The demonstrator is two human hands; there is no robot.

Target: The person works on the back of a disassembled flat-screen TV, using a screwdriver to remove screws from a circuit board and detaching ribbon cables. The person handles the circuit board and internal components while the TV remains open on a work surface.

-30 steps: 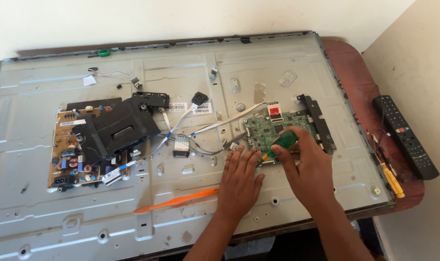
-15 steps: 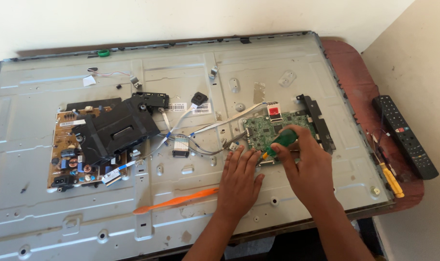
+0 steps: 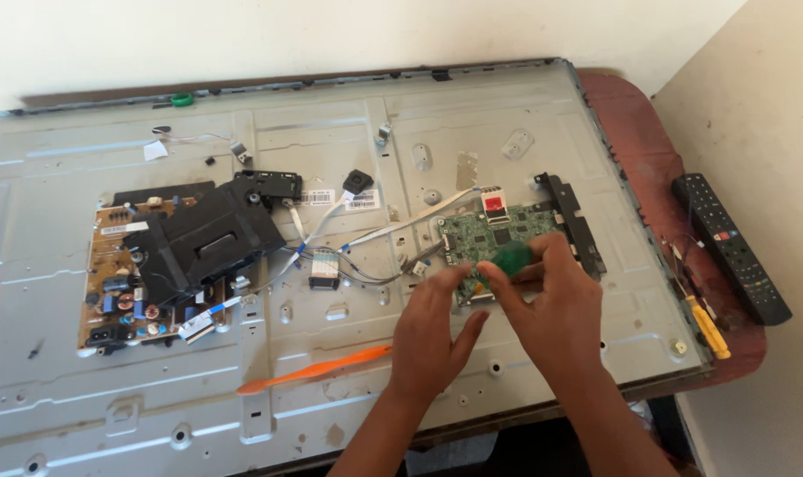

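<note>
A grey metal back panel of a flat television point(image 3: 348, 115) lies on a table. A green circuit board point(image 3: 485, 231) sits right of centre on it. My right hand point(image 3: 551, 300) grips a green-handled screwdriver point(image 3: 512, 258) held upright over the board's lower edge. My left hand point(image 3: 432, 331) rests beside it with fingers spread, the fingertips touching the board's lower left corner. White flat ribbon cables point(image 3: 392, 228) run from the board toward the left.
A brown power board point(image 3: 119, 291), partly under a black plastic cover point(image 3: 203, 238), sits at the left. An orange pry tool point(image 3: 317, 369) lies near the front. A black remote point(image 3: 728, 247) and a yellow-handled screwdriver point(image 3: 708, 327) lie at the right table edge.
Both hands stay on the green board with only slight shifts. The view has tilted a little, so the panel sits marginally lower.
</note>
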